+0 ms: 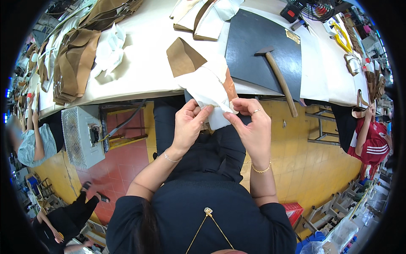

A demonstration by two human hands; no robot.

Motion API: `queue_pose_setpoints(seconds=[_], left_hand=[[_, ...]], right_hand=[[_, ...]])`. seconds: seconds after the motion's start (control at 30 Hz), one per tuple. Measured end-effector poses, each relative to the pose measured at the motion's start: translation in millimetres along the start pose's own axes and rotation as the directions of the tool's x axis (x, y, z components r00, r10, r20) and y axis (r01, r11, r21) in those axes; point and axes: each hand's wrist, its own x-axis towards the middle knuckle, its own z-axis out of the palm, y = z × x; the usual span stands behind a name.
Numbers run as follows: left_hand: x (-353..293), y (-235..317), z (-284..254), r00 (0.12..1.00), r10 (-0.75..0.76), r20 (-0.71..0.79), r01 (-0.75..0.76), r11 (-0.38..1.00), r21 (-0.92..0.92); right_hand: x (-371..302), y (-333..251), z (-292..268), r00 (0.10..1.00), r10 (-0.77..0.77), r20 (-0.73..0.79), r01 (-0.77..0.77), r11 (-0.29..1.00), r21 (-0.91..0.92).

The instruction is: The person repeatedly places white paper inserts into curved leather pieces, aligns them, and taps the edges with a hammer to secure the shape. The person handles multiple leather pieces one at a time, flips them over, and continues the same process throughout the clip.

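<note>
Both my hands are at the near edge of the work table, over my lap. My left hand (189,125) pinches a white sheet-like piece (198,88) between thumb and fingers. My right hand (254,126) grips the same piece close by, thumb and forefinger together on its folded lower end. The white piece runs up onto the table, where its far end meets a brown leather-like piece (186,59). A reddish-brown strip (230,86) shows beside it, near my right fingertips. The fold between my fingers is partly hidden.
A black board (264,46) on the table bears a hammer (278,76), its handle jutting past the edge. Brown cut pieces (76,63) and crumpled white sheets (111,50) lie left. A fan (315,8) stands far right. Co-workers sit at either side; a metal box (82,136) hangs below.
</note>
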Motion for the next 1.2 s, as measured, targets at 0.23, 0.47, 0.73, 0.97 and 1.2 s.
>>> queue_pose_setpoints(seconds=[0.23,0.47,0.73,0.97,1.2], left_hand=[[-2,-5,-6,0.996,-0.061,0.06,0.067,0.994,-0.089],[-1,1,-1,0.994,-0.105,0.039,0.109,0.985,-0.137],[3,0,2,0.994,-0.102,0.026,0.105,0.984,-0.146],[3,-5,2,0.999,0.001,-0.043,0.003,0.997,0.077],[0,-11,-3,0.999,0.017,-0.048,-0.014,0.998,0.059]], right_hand=[[-3,8,13,0.999,-0.014,-0.038,0.011,0.998,-0.061],[-4,8,12,0.998,-0.055,-0.01,0.052,0.985,-0.167],[-5,6,13,0.999,-0.038,0.003,0.038,0.988,-0.147],[-6,4,12,1.0,0.024,0.011,-0.023,0.995,-0.095],[-4,10,15,1.0,0.012,0.011,-0.011,0.992,-0.122]])
